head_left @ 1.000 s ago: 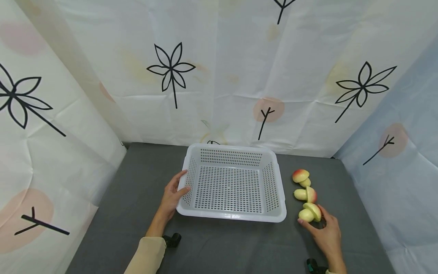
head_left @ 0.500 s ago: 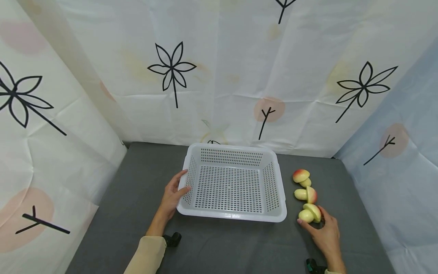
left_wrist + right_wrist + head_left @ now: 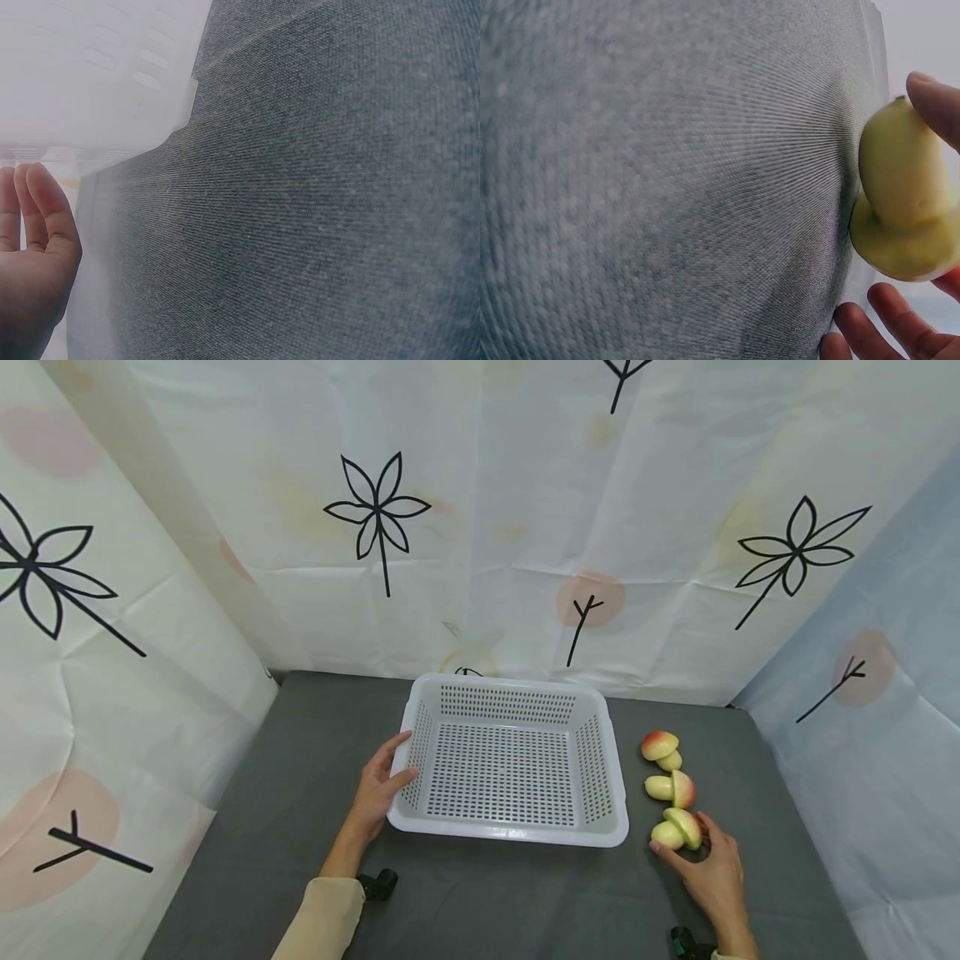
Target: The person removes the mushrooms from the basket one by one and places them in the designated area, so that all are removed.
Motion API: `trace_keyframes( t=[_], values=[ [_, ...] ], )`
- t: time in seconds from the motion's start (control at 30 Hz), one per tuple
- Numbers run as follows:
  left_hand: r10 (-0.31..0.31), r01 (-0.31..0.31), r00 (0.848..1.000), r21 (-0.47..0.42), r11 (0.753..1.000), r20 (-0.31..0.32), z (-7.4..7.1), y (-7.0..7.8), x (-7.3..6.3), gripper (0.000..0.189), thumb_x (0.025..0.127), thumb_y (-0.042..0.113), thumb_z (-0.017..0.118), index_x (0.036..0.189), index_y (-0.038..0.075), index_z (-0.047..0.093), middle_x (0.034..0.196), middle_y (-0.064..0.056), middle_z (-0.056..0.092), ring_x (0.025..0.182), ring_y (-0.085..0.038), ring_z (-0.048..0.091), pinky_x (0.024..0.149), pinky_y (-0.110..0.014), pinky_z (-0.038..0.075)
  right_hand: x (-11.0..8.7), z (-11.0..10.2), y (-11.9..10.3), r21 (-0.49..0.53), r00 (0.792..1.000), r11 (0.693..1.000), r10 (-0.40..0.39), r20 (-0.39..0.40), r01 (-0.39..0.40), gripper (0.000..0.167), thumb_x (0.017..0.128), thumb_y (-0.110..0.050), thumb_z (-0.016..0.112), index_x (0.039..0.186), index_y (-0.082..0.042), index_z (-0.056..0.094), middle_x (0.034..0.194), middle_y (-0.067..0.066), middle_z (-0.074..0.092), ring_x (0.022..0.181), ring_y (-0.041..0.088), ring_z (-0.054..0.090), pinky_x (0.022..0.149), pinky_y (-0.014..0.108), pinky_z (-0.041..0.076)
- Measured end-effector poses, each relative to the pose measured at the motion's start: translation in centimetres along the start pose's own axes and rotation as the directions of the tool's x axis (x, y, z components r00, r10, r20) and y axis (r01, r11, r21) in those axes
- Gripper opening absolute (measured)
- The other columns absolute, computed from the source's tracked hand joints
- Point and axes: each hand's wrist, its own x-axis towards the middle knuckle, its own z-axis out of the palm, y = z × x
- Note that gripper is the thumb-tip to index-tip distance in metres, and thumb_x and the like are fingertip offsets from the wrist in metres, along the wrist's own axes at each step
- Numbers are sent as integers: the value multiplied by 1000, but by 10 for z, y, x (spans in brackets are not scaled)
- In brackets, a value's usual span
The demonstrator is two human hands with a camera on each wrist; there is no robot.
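A white perforated plastic basket [image 3: 501, 768] stands on the dark grey cloth. My left hand [image 3: 372, 793] grips its left rim, thumb over the edge and fingers along the outer side. In the left wrist view the fingers [image 3: 56, 206] reach up against the basket's wall [image 3: 112, 82]. To the right of the basket lie three toy mushrooms in a column. My right hand [image 3: 712, 868] pinches the nearest mushroom [image 3: 677, 829] between thumb and index finger. The right wrist view shows this mushroom [image 3: 907, 172] with its thumb at the stem end; the other fingers [image 3: 877, 330] are spread below.
The middle mushroom [image 3: 671, 787] lies on its side just behind the held one. Behind that is the far mushroom [image 3: 660, 747], with a red cap. Patterned white curtains [image 3: 510, 527] close off the back and both sides of the grey cloth [image 3: 480, 902].
The nearest mushroom has turned and shifted slightly to the left and toward me in my right hand. The left hand and the basket have stayed put.
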Motion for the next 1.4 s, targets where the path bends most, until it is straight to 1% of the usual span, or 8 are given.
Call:
trace_keyframes(
  t=[0.2, 0.73, 0.83, 0.97, 1.1, 1.23, 1.33, 1.4],
  values=[
    [-3, 3, 1000, 0, 1000, -4, 1, 0, 1, 64, 97, 0, 64, 155, 12, 40, 143, -25, 46, 124, -48, 50, 90, -55, 51, 1, 0, 1, -5, 1000, 1000, -3, -5, 3, 98, 75, -30, 90, 146, 12, 39, 125, 34, 51, 122, 49, 41, 99, 63, 31],
    [9, -9, 1000, 3, 1000, 4, 0, -2, 2, 64, 96, -1, 64, 155, 12, 40, 146, -24, 44, 126, -48, 47, 91, -55, 50, -1, 1, 1, -7, 1000, 1000, -2, -16, 2, 98, 74, -29, 91, 145, 13, 39, 125, 36, 51, 121, 50, 41, 99, 63, 31],
    [12, -12, 1000, -1, 1000, 4, 0, -2, 2, 64, 96, -2, 64, 155, 11, 40, 146, -24, 45, 126, -49, 47, 90, -55, 50, -2, 0, 0, -1, 1000, 1000, 14, -16, -14, 97, 75, -30, 90, 146, 13, 39, 125, 36, 50, 121, 49, 42, 99, 63, 32],
    [7, -7, 1000, -5, 1000, 5, 0, -2, 2, 64, 96, -2, 64, 155, 10, 40, 145, -25, 45, 125, -47, 48, 90, -55, 51, -3, -2, -2, 47, 999, 999, 25, -31, -24, 97, 77, -30, 89, 147, 12, 38, 132, 37, 42, 121, 51, 44, 99, 63, 35],
    [6, -6, 1000, 3, 1000, 8, -1, -1, 2, 64, 96, -1, 64, 155, 10, 41, 142, -27, 45, 122, -45, 51, 88, -53, 52, -3, -7, -6, 104, 998, 995, 2, -55, 3, 92, 78, -28, 88, 147, 11, 40, 138, 37, 37, 122, 52, 44, 97, 63, 38],
    [8, -8, 1000, 32, 999, 11, -3, 2, 1, 64, 96, 0, 66, 154, 10, 41, 138, -28, 47, 119, -43, 55, 86, -51, 54, 1, -14, -18, 119, 994, 991, -40, -104, 53, 84, 79, -24, 88, 144, 9, 46, 136, 36, 40, 120, 50, 45, 93, 62, 40],
    [17, -19, 1000, 80, 997, 22, -7, 6, 0, 64, 95, 3, 69, 154, 9, 42, 134, -29, 50, 113, -34, 61, 84, -49, 55, 5, -18, -29, 105, 988, 990, -80, -135, 94, 79, 79, -21, 87, 142, 7, 49, 133, 33, 43, 120, 46, 46, 92, 59, 40],
    [29, -32, 999, 126, 992, 21, -10, 10, -1, 65, 94, 4, 71, 153, 9, 43, 131, -29, 53, 108, -29, 63, 82, -47, 56, 8, -21, -37, 96, 984, 987, -113, -138, 127, 76, 81, -20, 87, 142, 6, 50, 132, 31, 45, 120, 44, 47, 92, 56, 40]
  ],
)
